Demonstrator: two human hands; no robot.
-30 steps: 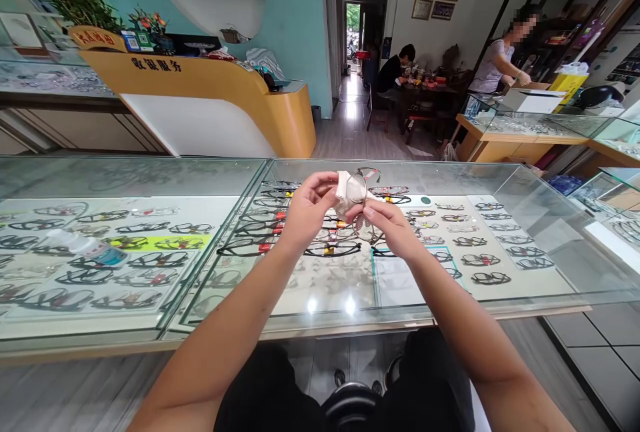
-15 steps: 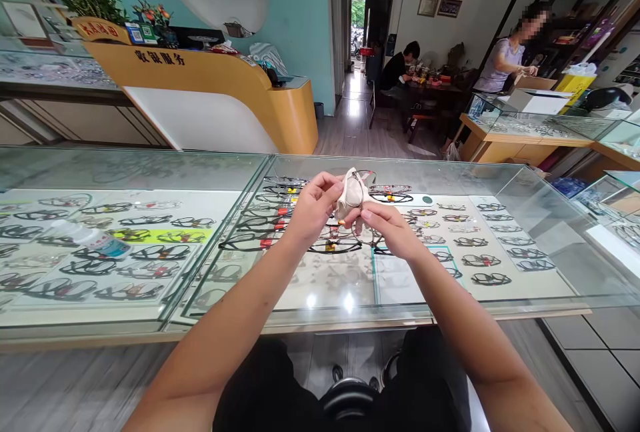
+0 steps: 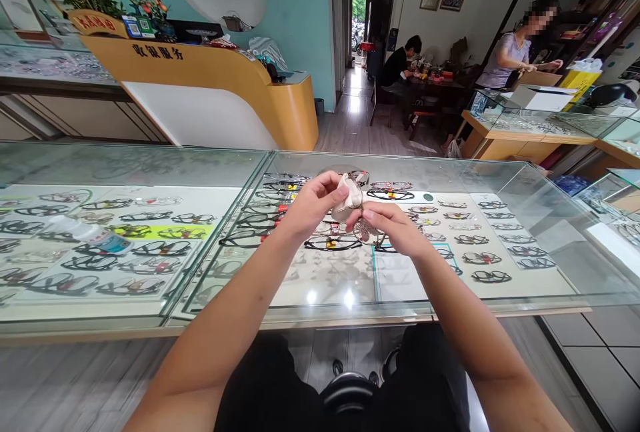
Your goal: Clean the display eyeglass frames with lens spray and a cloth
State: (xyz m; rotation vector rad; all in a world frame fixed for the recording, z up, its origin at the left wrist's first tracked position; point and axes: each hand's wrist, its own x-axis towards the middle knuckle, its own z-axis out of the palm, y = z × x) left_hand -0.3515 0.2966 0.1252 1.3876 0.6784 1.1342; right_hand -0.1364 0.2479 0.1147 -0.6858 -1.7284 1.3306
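Observation:
Above the glass display case (image 3: 320, 305), my left hand (image 3: 319, 202) is closed on a pale beige cloth (image 3: 351, 197), pressed around one lens of a pair of thin-rimmed eyeglasses (image 3: 367, 232). My right hand (image 3: 393, 222) pinches the eyeglasses near their middle. The other lens hangs below its fingers, and part of the frame is hidden by cloth and fingers. Several dark eyeglass frames (image 3: 250, 221) lie in rows behind and beneath both hands, some with red or yellow tags.
A white spray bottle (image 3: 95, 235) lies on the left glass top. More eyeglass frames (image 3: 481, 258) fill the case to the right. Across the shop are a wooden counter (image 3: 295, 109), a person at a table (image 3: 440, 89), and another person (image 3: 510, 55) handling a cardboard box (image 3: 539, 79).
The cloth has been folded closer around the lens, and my left fingers have shifted over it. The eyeglasses have turned slightly, so the lower lens shows more. My right hand keeps its pinch.

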